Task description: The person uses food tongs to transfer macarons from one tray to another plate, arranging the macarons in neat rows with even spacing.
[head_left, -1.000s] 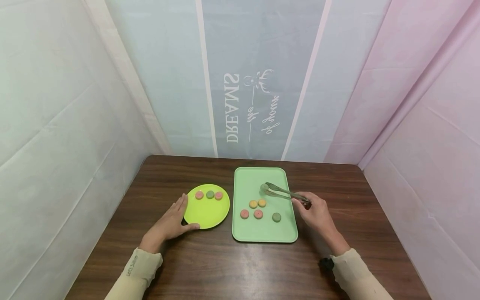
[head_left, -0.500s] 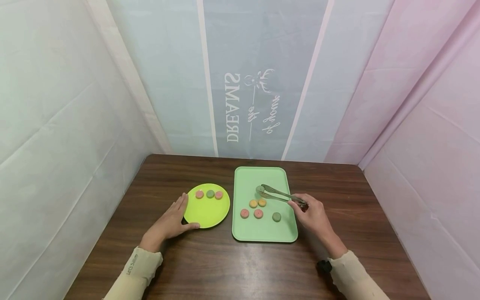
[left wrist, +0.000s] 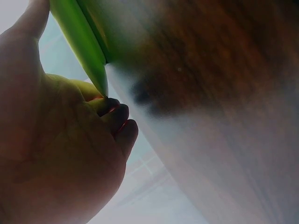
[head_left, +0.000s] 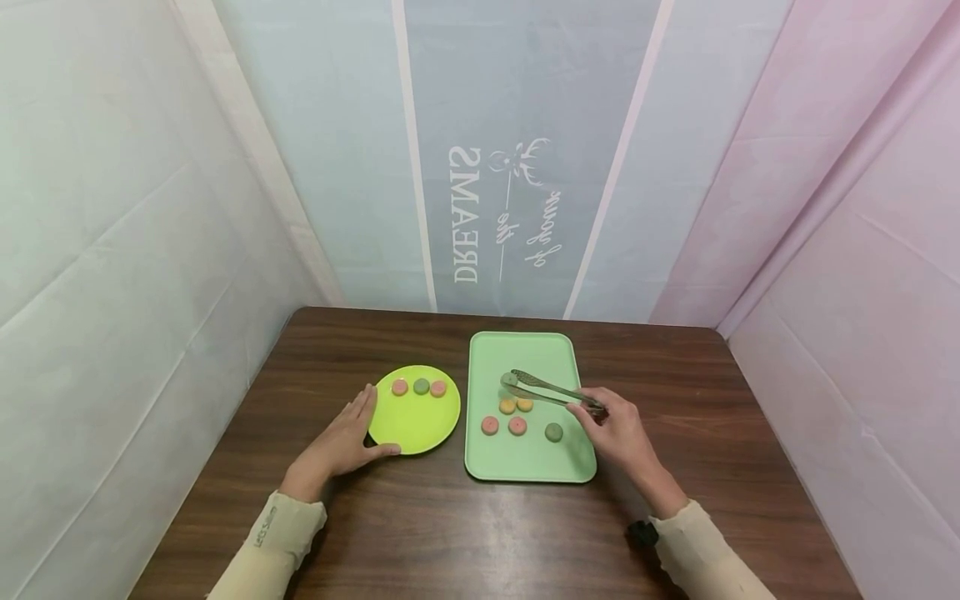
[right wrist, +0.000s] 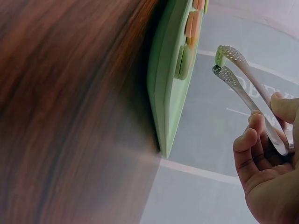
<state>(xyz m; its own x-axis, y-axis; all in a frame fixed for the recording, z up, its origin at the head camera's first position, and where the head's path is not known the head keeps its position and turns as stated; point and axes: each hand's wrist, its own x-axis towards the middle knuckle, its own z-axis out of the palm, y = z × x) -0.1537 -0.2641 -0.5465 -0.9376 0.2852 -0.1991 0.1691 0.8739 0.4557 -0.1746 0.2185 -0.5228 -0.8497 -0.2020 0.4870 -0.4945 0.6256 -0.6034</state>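
In the head view my right hand [head_left: 621, 427] holds metal tongs [head_left: 553, 388] between thumb and fingers. The perforated tips pinch a green macaron [head_left: 510, 380] above the light green tray [head_left: 531, 467]; the right wrist view shows that macaron [right wrist: 220, 56] raised off the tray. Lying on the tray are two yellow macarons [head_left: 516, 406], two pink ones [head_left: 503, 426] and another green one [head_left: 553, 432]. My left hand [head_left: 343, 439] rests against the left rim of the yellow-green plate [head_left: 415, 425], thumb and fingers spread along it. A green macaron [head_left: 422, 387] lies between two pink ones at the plate's far side.
Plate and tray stand side by side on a dark wood table [head_left: 480, 533], with a narrow strip of wood between them. Fabric sheets [head_left: 495, 167] hang behind the table and along both sides.
My right hand has moved left with the tongs, carrying the green macaron toward the tray's left side. The left hand and the plate stay in place.
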